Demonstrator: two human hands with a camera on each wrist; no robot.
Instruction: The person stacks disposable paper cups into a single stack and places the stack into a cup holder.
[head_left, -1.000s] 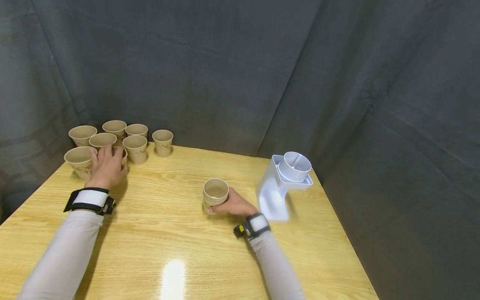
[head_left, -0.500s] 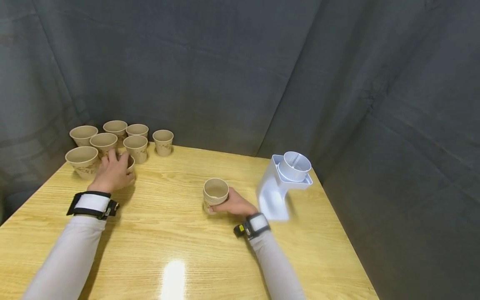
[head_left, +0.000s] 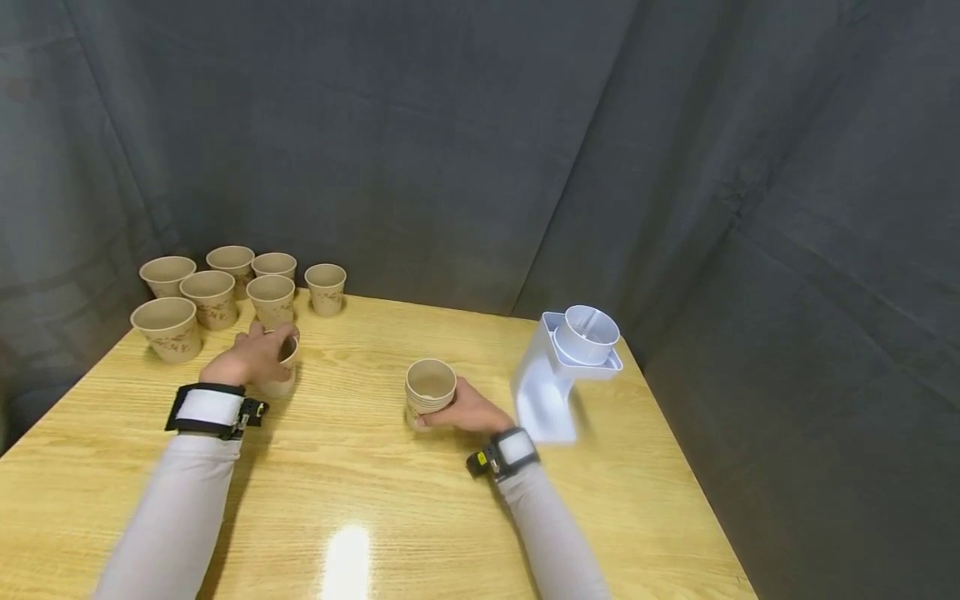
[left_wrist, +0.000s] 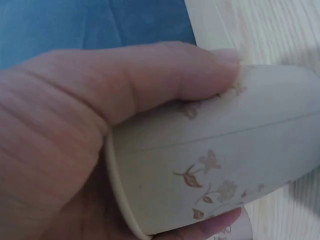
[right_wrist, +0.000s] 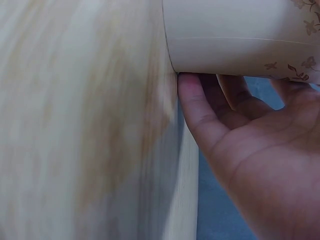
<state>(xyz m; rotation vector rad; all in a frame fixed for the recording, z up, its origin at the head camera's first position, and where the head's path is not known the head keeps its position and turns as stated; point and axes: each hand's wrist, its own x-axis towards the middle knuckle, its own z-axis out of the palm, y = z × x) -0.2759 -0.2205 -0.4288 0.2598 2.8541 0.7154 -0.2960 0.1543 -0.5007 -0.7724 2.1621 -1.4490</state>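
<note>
With thumb and fingers around its sides, my left hand (head_left: 247, 358) grips a beige paper cup (left_wrist: 230, 155) with a brown floral print. This cup stands in front of a group of similar upright cups, partly hidden by the hand in the head view. Near the table's middle, a stack of nested paper cups (head_left: 429, 403) stands upright, their rims closely layered. My right hand (head_left: 475, 408) holds that stack low on its right side. In the right wrist view, fingertips (right_wrist: 192, 87) touch the bottom cup's wall close to the table.
Several loose paper cups, including a wide one (head_left: 171, 337), stand at the back left. A lone cup (head_left: 326, 296) stands to their right. A white plastic stand (head_left: 546, 400) with a round holder (head_left: 587, 337) is right of my right hand. Dark curtains (head_left: 420, 150) border the wooden table (head_left: 360, 467).
My left hand has drawn its cup out of the group, rightward and toward me. The right hand and the stack have stayed in place.
</note>
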